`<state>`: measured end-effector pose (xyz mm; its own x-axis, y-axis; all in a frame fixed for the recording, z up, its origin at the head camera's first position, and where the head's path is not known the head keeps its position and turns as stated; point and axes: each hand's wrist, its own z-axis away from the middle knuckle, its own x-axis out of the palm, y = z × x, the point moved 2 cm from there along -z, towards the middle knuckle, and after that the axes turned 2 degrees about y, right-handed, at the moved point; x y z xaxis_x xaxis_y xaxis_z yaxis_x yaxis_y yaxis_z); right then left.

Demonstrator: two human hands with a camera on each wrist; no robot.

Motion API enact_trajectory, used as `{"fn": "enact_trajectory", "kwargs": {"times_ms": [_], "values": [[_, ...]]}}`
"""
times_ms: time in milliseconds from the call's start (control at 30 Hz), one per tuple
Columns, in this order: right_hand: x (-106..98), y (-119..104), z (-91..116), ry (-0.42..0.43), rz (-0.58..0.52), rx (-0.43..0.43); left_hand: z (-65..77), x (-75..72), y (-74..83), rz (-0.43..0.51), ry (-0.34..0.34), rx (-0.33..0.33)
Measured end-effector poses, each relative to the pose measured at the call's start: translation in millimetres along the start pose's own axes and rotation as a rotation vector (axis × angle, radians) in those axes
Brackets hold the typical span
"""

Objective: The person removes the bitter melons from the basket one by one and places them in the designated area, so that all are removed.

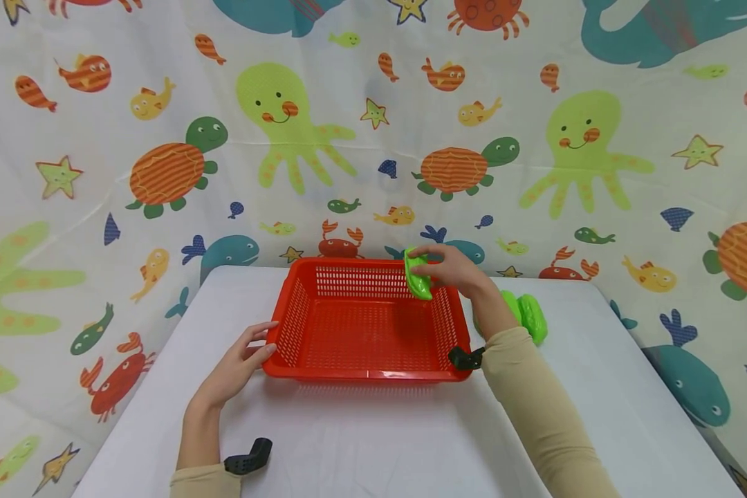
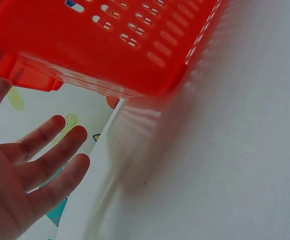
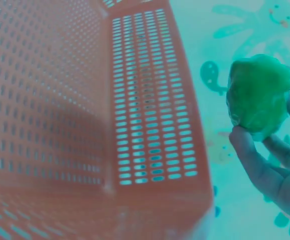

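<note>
A red plastic basket (image 1: 367,375) with slotted walls stands on the white table. My left hand (image 1: 243,363) is at its left rim. In the left wrist view one finger meets the underside of the rim (image 2: 32,80), while the other fingers (image 2: 59,150) stay loosely extended, apart from the wall. Above the basket's far right corner, my right hand (image 1: 451,268) pinches a glossy, lumpy bright-green object (image 1: 418,277) between thumb and fingers. The right wrist view shows this green object (image 3: 259,95) beyond the basket's slotted wall (image 3: 150,100); its exact kind is unclear.
More glossy green objects (image 1: 532,318) lie on the table right of the basket, partly hidden by my right forearm. Behind the table (image 1: 373,443) hangs a cloth (image 1: 342,194) printed with sea animals. Each wrist wears a black device (image 1: 249,458).
</note>
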<state>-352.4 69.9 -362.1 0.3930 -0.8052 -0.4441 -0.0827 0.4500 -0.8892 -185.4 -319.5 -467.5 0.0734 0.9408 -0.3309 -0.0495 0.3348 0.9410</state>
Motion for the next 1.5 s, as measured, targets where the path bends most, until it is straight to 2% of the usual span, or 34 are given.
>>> {"fn": "enact_trajectory", "kwargs": {"times_ms": [233, 367, 533, 800, 1067, 1300, 1500], "values": [[-15, -3, 20, 0.059, -0.052, -0.066, 0.4, 0.2, -0.6, 0.006, 0.0, 0.004], [-22, -2, 35, 0.108, -0.011, -0.105, 0.4, 0.2, 0.4, 0.004, 0.002, 0.004], [-30, 8, 56, 0.147, 0.026, -0.106, 0.8, 0.1, 0.8, 0.0, 0.004, 0.004], [-38, 35, 95, 0.206, 0.054, -0.036, 1.4, 0.7, -0.1, 0.01, 0.002, 0.002], [-48, 65, 128, 0.243, 0.14, 0.024, 1.1, 0.8, -0.4, 0.004, 0.005, -0.007], [-55, 84, 149, 0.241, 0.173, 0.058, 0.5, 0.7, -2.0, -0.007, 0.006, -0.005], [-65, 103, 159, 0.229, 0.194, 0.08, 0.3, 1.3, -0.7, -0.001, 0.01, -0.013]]}}
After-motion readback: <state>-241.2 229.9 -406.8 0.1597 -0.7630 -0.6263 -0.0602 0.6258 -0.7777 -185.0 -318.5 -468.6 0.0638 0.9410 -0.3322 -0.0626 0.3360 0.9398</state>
